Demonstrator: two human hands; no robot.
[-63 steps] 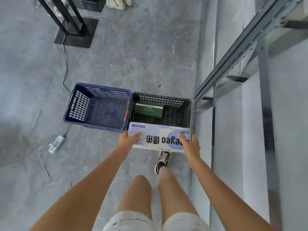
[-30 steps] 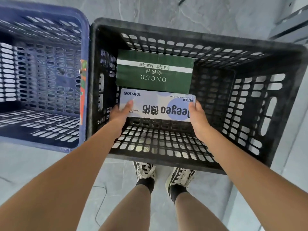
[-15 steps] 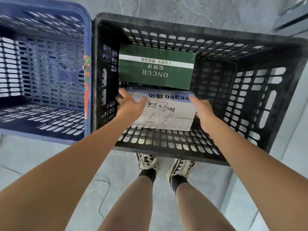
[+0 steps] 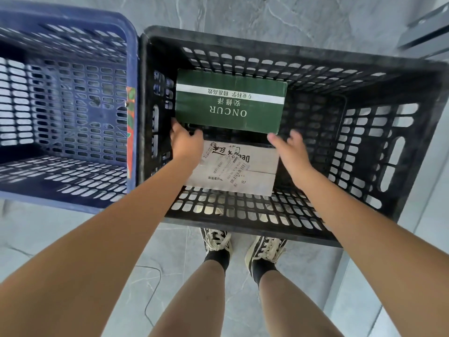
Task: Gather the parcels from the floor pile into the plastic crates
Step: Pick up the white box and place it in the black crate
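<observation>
The white labelled cardboard parcel (image 4: 239,170) had been released flat inside the black slotted plastic crate (image 4: 364,147), beside the green carton (image 4: 230,100); the left hand (image 4: 185,142) and right hand (image 4: 290,150) were spread, holding nothing. One placement was judged complete.

black crate (image 4: 286,52): green box (image 4: 230,100), white parcel (image 4: 245,171) | blue crate (image 4: 70,18) beside | left hand (image 4: 185,142), right hand (image 4: 290,149) loose

The slotted black plastic crate (image 4: 401,147) has bare floor right of the green ONCUR carton (image 4: 230,103) and white labelled carton (image 4: 252,171).
</observation>
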